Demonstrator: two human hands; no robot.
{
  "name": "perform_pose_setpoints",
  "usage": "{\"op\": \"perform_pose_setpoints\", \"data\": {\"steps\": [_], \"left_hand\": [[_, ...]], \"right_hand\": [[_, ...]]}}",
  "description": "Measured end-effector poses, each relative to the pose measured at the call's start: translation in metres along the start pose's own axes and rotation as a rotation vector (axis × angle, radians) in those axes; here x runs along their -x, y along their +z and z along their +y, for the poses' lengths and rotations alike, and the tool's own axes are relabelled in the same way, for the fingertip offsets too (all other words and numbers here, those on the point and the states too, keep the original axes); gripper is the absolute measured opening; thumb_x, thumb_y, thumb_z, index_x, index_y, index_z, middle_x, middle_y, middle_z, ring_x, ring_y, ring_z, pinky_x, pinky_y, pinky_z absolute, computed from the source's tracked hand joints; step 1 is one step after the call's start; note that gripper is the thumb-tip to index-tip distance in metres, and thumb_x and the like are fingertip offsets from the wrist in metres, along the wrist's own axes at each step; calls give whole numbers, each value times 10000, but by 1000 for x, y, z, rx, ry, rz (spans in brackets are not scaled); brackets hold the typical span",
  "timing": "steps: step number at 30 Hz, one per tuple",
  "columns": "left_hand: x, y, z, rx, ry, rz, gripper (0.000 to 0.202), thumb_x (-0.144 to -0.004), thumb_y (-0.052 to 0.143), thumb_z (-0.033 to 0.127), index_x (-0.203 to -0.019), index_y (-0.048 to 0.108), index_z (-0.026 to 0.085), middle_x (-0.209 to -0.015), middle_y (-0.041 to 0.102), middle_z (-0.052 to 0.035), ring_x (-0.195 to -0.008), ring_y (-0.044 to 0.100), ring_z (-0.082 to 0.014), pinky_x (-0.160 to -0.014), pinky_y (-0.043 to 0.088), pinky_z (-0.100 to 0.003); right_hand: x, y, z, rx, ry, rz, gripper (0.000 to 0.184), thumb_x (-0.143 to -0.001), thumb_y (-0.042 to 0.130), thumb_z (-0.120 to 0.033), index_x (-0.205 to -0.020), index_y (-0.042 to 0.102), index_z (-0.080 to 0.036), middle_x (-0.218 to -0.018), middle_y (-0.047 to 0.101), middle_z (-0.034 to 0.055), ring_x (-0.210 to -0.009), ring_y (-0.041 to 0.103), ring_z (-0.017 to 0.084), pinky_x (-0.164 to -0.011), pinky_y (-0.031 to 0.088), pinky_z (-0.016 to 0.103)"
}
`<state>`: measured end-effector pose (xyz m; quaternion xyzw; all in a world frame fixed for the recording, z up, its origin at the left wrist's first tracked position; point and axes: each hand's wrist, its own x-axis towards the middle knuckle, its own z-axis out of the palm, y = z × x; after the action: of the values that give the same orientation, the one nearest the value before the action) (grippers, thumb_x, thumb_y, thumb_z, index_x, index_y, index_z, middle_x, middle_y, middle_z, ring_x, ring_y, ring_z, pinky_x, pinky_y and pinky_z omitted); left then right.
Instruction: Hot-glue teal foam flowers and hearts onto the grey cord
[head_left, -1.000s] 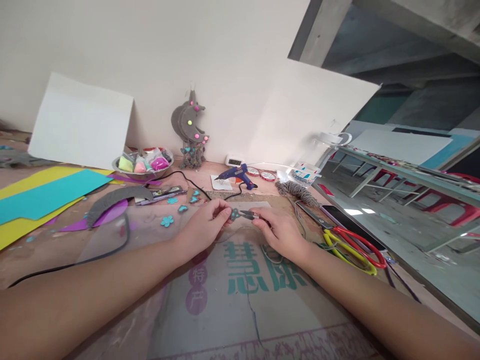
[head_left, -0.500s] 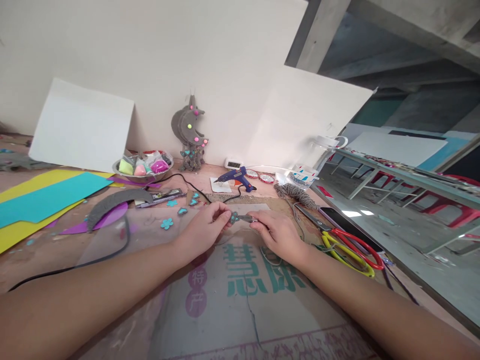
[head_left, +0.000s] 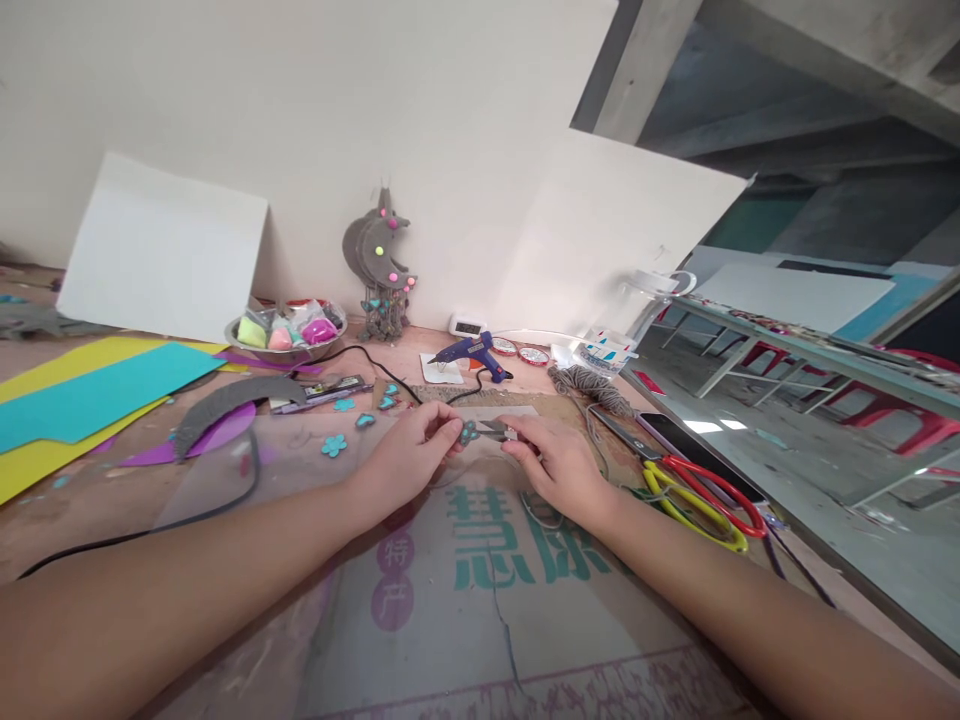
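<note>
My left hand (head_left: 420,445) has its grip pinched tight on a tiny grey-and-blue piece (head_left: 469,431). My right hand (head_left: 555,465) has its grip around some small scissors (head_left: 504,435). Their blades are spread apart and point right at the piece. From way over here, I can't tell if they touch it.

So the piece is between my two hands, over a big printed sheet (head_left: 420,660). I think it's mostly made, because it has both its blue and its grey. The snipping doesn't look done yet.

To the left, a blue flower (head_left: 334,445) and a blue heart (head_left: 365,421) lie loose. They look like they're waiting for a turn. A bent grey strip (head_left: 232,403) lies past them.

Farther back, the glue gun (head_left: 471,352) rests on the bench (head_left: 420,343), and nobody holds it. Grey yarn (head_left: 596,390) sits to the right, near the big scissors (head_left: 705,505). The grey moon (head_left: 371,245) by the wall looks all finished, with bright dots and dangly bits.
</note>
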<state>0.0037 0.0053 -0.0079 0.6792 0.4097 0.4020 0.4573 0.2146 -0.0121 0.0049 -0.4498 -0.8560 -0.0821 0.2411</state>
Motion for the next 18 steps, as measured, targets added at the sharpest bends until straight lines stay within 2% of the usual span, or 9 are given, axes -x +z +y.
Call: {"op": "perform_pose_setpoints", "data": {"steps": [8, 12, 18], "left_hand": [[2, -1, 1, -53, 18, -1, 217, -847, 439, 378, -811, 533, 186, -701, 587, 13, -568, 495, -110, -538, 365, -226], [3, -1, 3, -78, 6, -2, 211, -842, 446, 376, -808, 532, 186, -690, 586, 13, -575, 503, -116, -537, 364, -228], [4, -1, 6, -77, -4, 0, 214, -836, 456, 381, -810, 534, 184, -701, 590, 10, -618, 533, -129, -558, 383, -232]], "right_hand": [[0, 3, 0, 57, -22, 23, 305, -916, 417, -354, -1096, 591, -179, -979, 690, 81, -882, 631, 204, -773, 466, 314], [-1, 3, -2, 85, -44, 21, 314, -917, 411, -369, -1086, 594, -176, -856, 691, 74, -806, 633, 198, -730, 459, 297], [-1, 3, -2, 98, -34, 7, 313, -924, 400, -362, -1078, 597, -175, -902, 692, 72, -849, 631, 193, -764, 455, 292]]}}
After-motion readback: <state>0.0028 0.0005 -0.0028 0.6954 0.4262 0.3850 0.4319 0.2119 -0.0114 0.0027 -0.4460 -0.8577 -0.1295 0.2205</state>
